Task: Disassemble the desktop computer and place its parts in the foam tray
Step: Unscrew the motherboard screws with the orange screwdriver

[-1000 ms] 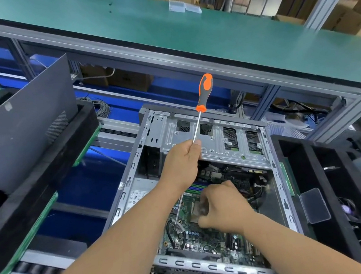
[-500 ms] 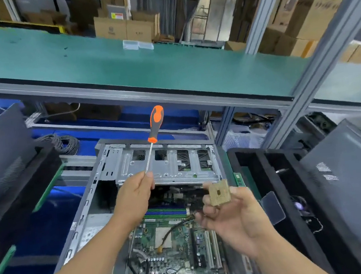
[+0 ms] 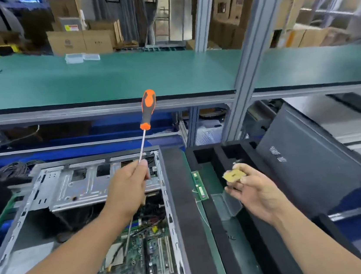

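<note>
Hands both busy: left hand [image 3: 128, 188] grips screwdriver [image 3: 145, 127] shaft over open PC case [image 3: 46, 199]; right hand [image 3: 253, 190] pinches CPU chip [image 3: 234, 174] above foam tray [image 3: 202, 154].

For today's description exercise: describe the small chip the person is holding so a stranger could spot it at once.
Start at the black foam tray right of the open computer case. Above it, the right hand pinches a small square processor chip: flat and gold-tan, unlike the long green memory sticks nearby.
</note>
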